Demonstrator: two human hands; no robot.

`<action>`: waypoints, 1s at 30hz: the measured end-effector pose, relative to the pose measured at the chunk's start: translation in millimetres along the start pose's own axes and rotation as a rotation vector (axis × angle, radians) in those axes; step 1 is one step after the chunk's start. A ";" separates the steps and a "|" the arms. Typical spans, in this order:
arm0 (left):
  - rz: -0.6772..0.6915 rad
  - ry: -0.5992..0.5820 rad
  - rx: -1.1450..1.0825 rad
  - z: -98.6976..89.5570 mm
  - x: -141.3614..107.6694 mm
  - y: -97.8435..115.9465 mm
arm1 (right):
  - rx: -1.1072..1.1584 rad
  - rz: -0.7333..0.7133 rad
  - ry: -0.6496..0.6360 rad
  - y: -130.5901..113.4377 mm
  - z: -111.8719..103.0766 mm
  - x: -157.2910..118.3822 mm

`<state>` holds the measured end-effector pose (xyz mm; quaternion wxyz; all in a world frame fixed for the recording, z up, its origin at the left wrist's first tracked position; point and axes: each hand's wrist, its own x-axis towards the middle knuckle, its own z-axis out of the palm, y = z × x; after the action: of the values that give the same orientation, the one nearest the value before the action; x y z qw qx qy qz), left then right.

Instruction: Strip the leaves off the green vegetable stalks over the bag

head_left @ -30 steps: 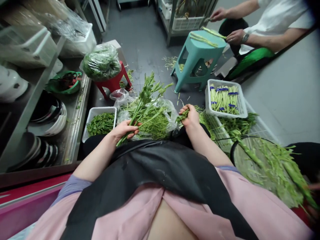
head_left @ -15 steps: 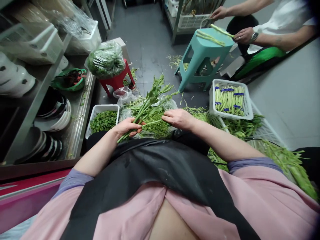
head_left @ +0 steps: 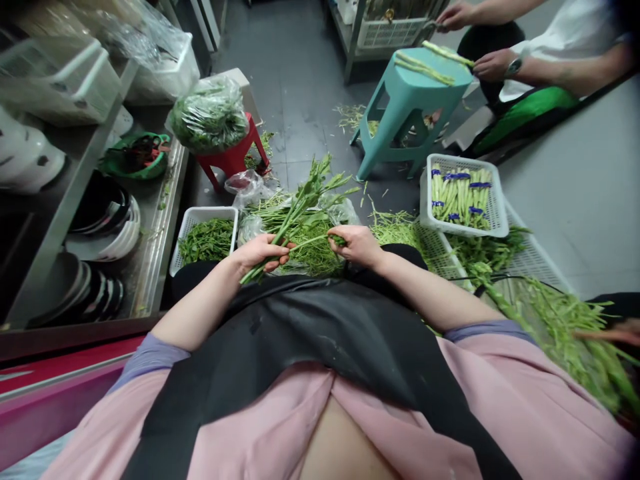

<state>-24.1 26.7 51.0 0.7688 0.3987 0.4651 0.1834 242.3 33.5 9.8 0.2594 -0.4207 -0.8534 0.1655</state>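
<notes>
Several long green stalks with leafy tops are held in my left hand, its fingers wrapped round their lower parts. One thin stem runs sideways from that hand to my right hand, which is closed on its dark green leafy end. Both hands are over a heap of green stems on clear plastic in front of my black apron. To the left of the heap, a white basket holds dark green leaves.
A red stool bears a bagged bundle of greens. A person's hands work at the teal stool. Bundled stalks fill a white basket. Metal shelves stand left. Another hand shows at far right.
My right hand has turned, and dark leaves now show at its fingers. The stalks in my left hand have shifted slightly right. A blurred hand has appeared at the right edge.
</notes>
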 end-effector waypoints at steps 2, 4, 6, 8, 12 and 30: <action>0.017 -0.009 -0.004 2.7 -0.9 0.5 | 0.223 0.206 0.210 6.7 6.4 -0.9; 0.022 -0.019 0.008 2.9 -1.8 0.4 | 0.454 0.436 0.484 20.7 3.6 -1.5; 0.016 -0.015 0.029 1.6 -1.4 0.0 | 0.597 0.576 0.773 33.7 -8.9 -2.5; 0.003 -0.002 0.048 0.7 1.2 0.2 | 0.558 0.503 0.883 34.8 -24.7 -3.2; 0.006 -0.016 0.045 6.3 11.4 2.7 | 0.099 -0.064 0.296 -4.8 -34.2 4.9; 0.028 -0.031 -0.013 -1.3 14.1 1.1 | -0.264 0.035 -0.362 -10.3 -3.9 7.5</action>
<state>-18.0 37.2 43.5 0.7758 0.4029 0.4465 0.1909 234.2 33.7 20.4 0.0420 -0.4292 -0.8929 0.1297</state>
